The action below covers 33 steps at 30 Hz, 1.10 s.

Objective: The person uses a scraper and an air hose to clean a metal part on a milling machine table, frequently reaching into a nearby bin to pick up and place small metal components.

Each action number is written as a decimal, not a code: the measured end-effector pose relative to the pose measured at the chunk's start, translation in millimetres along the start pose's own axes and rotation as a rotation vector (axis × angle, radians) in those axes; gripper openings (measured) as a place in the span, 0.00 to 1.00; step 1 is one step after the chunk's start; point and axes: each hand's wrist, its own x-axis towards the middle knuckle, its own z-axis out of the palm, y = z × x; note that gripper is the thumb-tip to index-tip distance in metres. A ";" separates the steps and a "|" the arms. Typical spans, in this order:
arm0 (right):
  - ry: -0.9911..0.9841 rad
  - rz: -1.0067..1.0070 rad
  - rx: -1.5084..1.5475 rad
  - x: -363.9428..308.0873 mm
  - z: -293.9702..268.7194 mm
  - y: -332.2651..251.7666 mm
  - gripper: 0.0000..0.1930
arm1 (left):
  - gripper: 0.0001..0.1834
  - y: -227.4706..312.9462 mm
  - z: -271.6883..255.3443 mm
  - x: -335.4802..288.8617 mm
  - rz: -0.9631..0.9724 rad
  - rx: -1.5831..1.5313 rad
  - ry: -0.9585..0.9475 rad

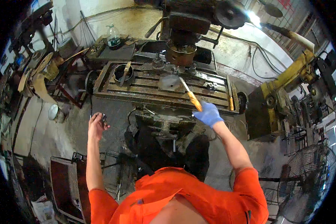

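My right hand (208,114), in a blue glove, is closed around a yellow-handled tool (192,99) above the front of the slotted machine table (138,96). The tool's narrow, pale shaft points away and to the left; its exact kind is unclear. Beyond its tip, a grey, hazy round patch (171,83) shows over the table. Out to the left, in front of the table, my bare left hand (97,123) curls its fingers on a small dark metal piece (103,118).
A dark can (123,74) with a stick in it stands on the table's left. Another orange-handled tool (231,103) lies at its right end. The machine head (181,56) hangs over the back. A bottle (113,36) stands behind; a fan (306,183) is at lower right.
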 end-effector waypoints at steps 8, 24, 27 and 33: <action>0.014 0.182 0.075 120.8 -5.1 -42.7 0.20 | 0.14 13.5 25.7 -17.5 0.068 -0.066 -0.143; -0.308 -0.274 0.091 -50.9 -28.4 13.7 0.20 | 0.19 -31.2 220.8 42.8 0.713 1.345 -0.505; -0.407 -0.174 0.160 -56.1 -57.9 13.7 0.19 | 0.18 -31.7 252.5 80.3 0.617 1.407 -0.513; 0.137 -0.250 0.540 -4.8 -23.8 75.2 0.11 | 0.20 -42.3 301.4 124.0 0.709 1.581 -0.451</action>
